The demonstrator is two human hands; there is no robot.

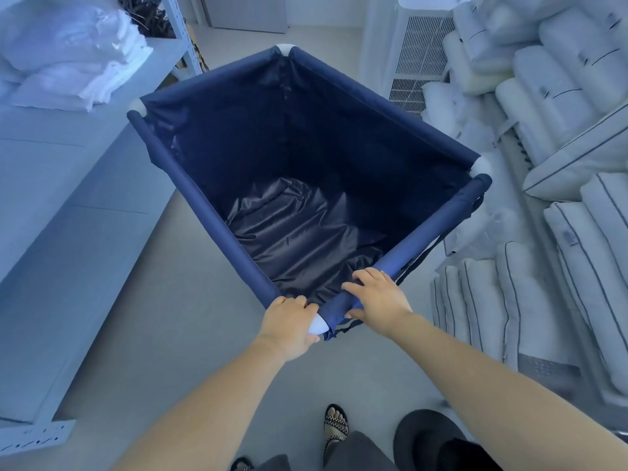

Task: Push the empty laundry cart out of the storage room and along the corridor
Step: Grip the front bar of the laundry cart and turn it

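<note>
A navy fabric laundry cart (190, 195) with white corner joints stands on the grey floor, turned diagonally, one corner towards me. Its dark liner is bare inside, crumpled at the bottom. My left hand (289, 322) grips the near white corner joint and the end of the left rim tube. My right hand (379, 299) is wrapped over the right rim tube just beside that corner. Both forearms reach in from below.
A grey metal shelf unit (61, 205) with folded white linen (78, 56) runs along the left. Stacked white pillows (560, 253) fill the right side, with a white slatted appliance (418, 59) behind. A doorway (251, 11) lies ahead past the cart. A dark round object (428, 436) sits near my feet.
</note>
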